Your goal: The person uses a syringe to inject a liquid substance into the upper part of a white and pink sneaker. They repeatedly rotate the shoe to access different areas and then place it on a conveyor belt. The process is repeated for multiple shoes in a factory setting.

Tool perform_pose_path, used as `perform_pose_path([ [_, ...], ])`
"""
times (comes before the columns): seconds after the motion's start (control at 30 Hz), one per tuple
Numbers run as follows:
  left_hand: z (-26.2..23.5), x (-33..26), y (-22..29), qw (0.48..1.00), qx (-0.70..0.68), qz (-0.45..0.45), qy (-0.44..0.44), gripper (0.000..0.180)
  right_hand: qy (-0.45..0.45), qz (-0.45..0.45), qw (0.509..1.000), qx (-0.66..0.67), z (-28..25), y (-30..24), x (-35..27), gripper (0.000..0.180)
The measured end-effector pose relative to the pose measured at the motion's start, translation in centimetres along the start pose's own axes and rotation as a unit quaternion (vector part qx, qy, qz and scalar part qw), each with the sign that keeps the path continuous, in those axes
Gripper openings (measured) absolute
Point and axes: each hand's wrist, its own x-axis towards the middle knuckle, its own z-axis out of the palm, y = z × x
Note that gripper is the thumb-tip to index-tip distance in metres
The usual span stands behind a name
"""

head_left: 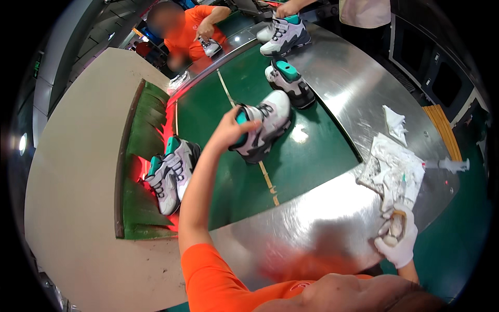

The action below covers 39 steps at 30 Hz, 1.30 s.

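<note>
Left hand [232, 130] stretched out over the green conveyor belt [306, 156], bare, fingers closed on the heel and teal collar of a white and grey high-top shoe [265, 130]. Shoe lying tilted on the belt, toe pointing away and to the right, sole still touching the green surface.

Right hand [397, 234] in a white glove, low at the right, over the edge of the steel table [312, 218]; curled around a small pale, brownish object [396, 224] (too small to tell what). Just above that hand, a stained white rag or paper pad [395, 169], with a smaller crumpled white scrap [394, 122] further up the steel. Clear squeeze bottle [451, 165] lying beside the pad, to the right.

Hands well apart, one on each side of the view.

To the left, two more shoes of the same kind [171, 174], lying side by side at the mouth of a tunnel [148, 130] hung with green strips, lit red from within. Further up the belt, another such shoe [288, 83] standing alone, and beyond that one more [285, 35] under the hand of a second person. A third person in an orange shirt [195, 31] at the far left end, holding a shoe.
</note>
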Motion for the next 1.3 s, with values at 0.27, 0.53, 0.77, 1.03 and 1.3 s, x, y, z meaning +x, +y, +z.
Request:
perform_pose_path([
  [0.27,3.2,-19.1,12.3,0.992,0.082,0.089,-0.041,0.051,0.025,-0.066,0.991,-0.114,-0.2,-0.8,0.9,0.069],
  [0.53,7.5,-36.3,10.4,0.875,0.350,0.318,-0.101,0.052,-0.081,0.022,0.995,0.046,-1.9,-2.6,0.0,0.068],
  [0.77,11.2,-42.1,7.9,0.884,0.361,0.296,0.031,0.034,-0.249,0.163,0.905,0.305,-4.9,-8.1,-4.3,0.075],
  [1.03,11.7,-42.4,7.7,0.894,0.339,0.289,0.045,0.043,-0.379,0.147,0.836,0.369,-3.3,-9.1,-3.9,0.115],
  [1.3,11.7,-42.3,8.0,0.896,0.346,0.277,0.036,0.043,-0.356,0.167,0.823,0.409,-3.1,-7.5,-3.3,0.106],
])
